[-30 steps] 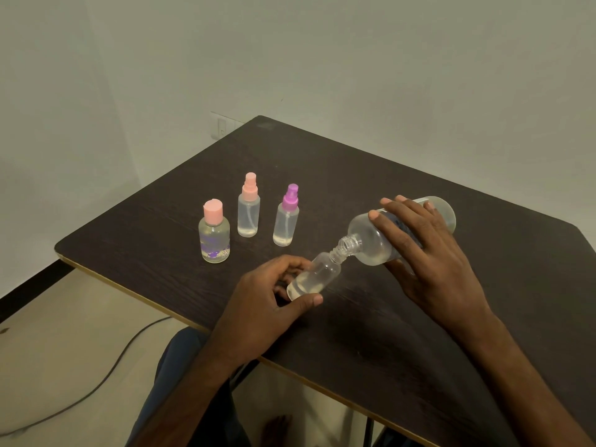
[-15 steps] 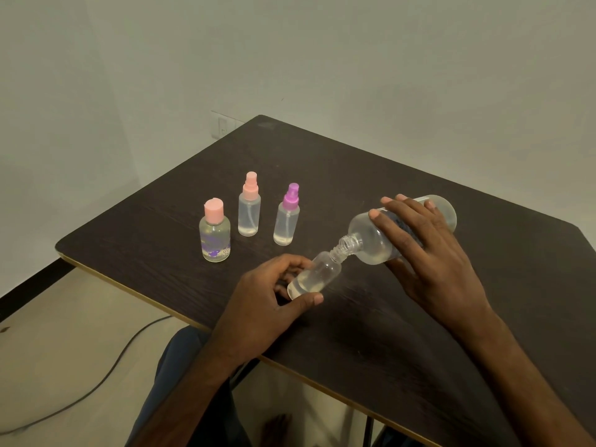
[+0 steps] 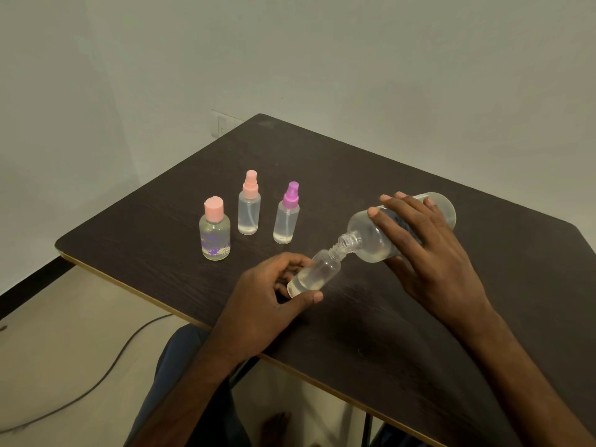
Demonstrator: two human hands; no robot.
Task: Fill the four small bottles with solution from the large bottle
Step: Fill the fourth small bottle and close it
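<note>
1. Large bottle [image 3: 371, 240] hangs tipped almost flat above the middle of the dark surface [image 3: 354, 175]. Its open mouth points down and left so the clear solution pooled along its low side can run to the neck.
2. Right hand [image 3: 432, 253] grips that bottle's body, fingers [image 3: 390, 217] wrapped over the top, probably to steady the tilt and meter the flow.
3. Left hand [image 3: 261, 301], near the front edge, holds the uncapped small bottle [image 3: 314, 274] with thumb and fingers curled round its base. The bottle leans so its mouth meets the pouring neck, likely to avoid spills, and it is partly filled.
4. Pink flip-cap bottle [image 3: 214, 237] stands upright and capped toward the left corner, apparently parked clear of the pour.
5. Pink spray bottle [image 3: 249, 211] and purple spray bottle [image 3: 286, 217] stand capped just behind it, each with a little liquid at the bottom.
</note>
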